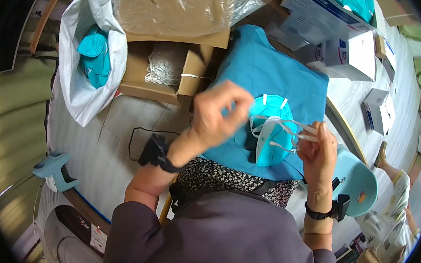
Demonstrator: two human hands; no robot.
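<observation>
A turquoise cup-shaped face mask (pixel 274 148) is over the blue cloth (pixel 291 68) across my lap; whether it rests there or hangs from its straps I cannot tell. White elastic straps (pixel 291 123) run from it to my right hand (pixel 317 153), whose fingers pinch them. My left hand (pixel 220 113), smeared by motion, is raised at the mask's left with its fingers curled. Whether anything is between them does not show. Behind the mask's upper edge, another turquoise piece (pixel 271 105) with two white tabs is visible.
At the left stands a white sack (pixel 117 55) with turquoise masks inside. Beside it, a cardboard box (pixel 137 77) contains a bundle of white elastic cords (pixel 165 63). White cartons (pixel 350 56) are stacked at the far right. A light-blue stool (pixel 359 182) is near my right forearm.
</observation>
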